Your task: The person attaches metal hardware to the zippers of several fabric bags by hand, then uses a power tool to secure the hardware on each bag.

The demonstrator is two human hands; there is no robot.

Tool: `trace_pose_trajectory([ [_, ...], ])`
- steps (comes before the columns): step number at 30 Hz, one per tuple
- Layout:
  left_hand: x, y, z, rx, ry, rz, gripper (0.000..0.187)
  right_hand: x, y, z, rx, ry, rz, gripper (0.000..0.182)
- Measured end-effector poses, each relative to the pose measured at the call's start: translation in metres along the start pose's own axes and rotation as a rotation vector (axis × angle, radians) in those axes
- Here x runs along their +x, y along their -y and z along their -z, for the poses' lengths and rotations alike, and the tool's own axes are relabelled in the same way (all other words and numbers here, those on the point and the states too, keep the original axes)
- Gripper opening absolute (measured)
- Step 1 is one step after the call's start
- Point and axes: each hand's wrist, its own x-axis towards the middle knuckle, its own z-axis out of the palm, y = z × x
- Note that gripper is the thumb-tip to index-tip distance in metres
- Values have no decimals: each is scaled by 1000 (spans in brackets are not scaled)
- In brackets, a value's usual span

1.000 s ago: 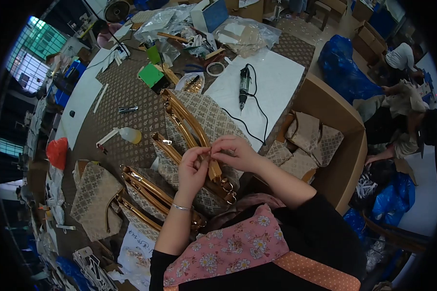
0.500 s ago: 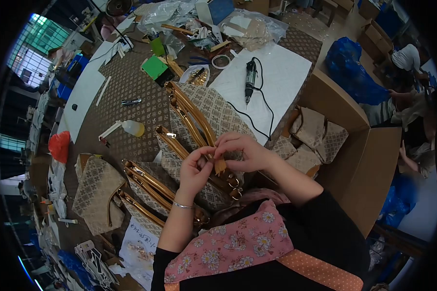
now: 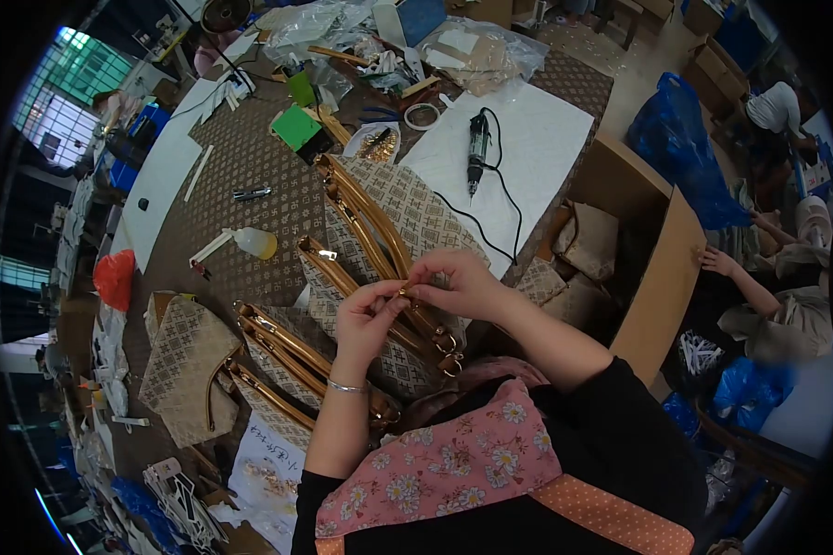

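Note:
My left hand [image 3: 366, 319] and my right hand [image 3: 458, 285] meet over a patterned handbag [image 3: 416, 208] with gold-brown trim and straps. Thumbs and fingertips of both hands pinch a small gold-coloured piece [image 3: 404, 292], mostly covered by the fingers, so its kind cannot be made out. Gold-brown straps [image 3: 366, 222] run beneath my hands, ending in metal rings [image 3: 447, 344] near my body. To the left lie a second handbag [image 3: 329, 268] and further bags with the same trim [image 3: 278, 342].
An electric screwdriver [image 3: 478, 153] with a black cord lies on white sheeting [image 3: 546, 129]. Beyond the bags are a dish [image 3: 393, 139] of small gold parts and a bottle [image 3: 254, 243]. At right, a co-worker's hand [image 3: 717, 262] touches a cardboard box [image 3: 662, 287] holding patterned bags.
The yellowish strip that hung below my right fingers no longer shows. My hands have drawn closer together. The box's right side has swung left, with a co-worker's hand on it.

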Motion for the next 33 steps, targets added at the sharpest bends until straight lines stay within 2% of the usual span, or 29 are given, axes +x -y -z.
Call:
trace_pose_trajectory([
  [3, 4, -6, -1, 128, -8, -114, 20, 0, -2, -2, -55, -11, 43, 14],
  [7, 5, -7, -3, 134, -28, -185, 16, 1, -4, -3, -66, -5, 119, 15],
  [10, 2, -3, -1, 80, -91, -172, 14, 3, -1, -2, -39, 58, 112, 15],
  [12, -2, -10, -2, -112, -71, 24, 14, 4, -2, -2, -84, 88, 109, 13],
  [16, 0, -24, 3, -83, -49, 63, 15, 6, -5, -8, -78, 48, 145, 10],
  [18, -3, -28, 7, 19, -10, 17, 17, 6, -4, -8, -101, 39, 101, 10],
  [22, -4, -20, 14, 22, -46, -5, 16, 7, 0, -10, -77, 54, 79, 10],
  [25, -4, -21, 14, 242, -44, -45, 12, 10, -1, -8, -32, 130, 32, 10],
  [27, -4, -26, 11, 334, -68, -114, 13, 11, -9, -10, 174, 77, 68, 11],
  [31, -4, -31, 5, 460, -132, -221, 14, 18, -17, -9, 87, 107, 53, 13],
  [33, -3, -33, 3, 465, -158, -233, 13, 19, -16, -7, 220, 232, -18, 13],
])
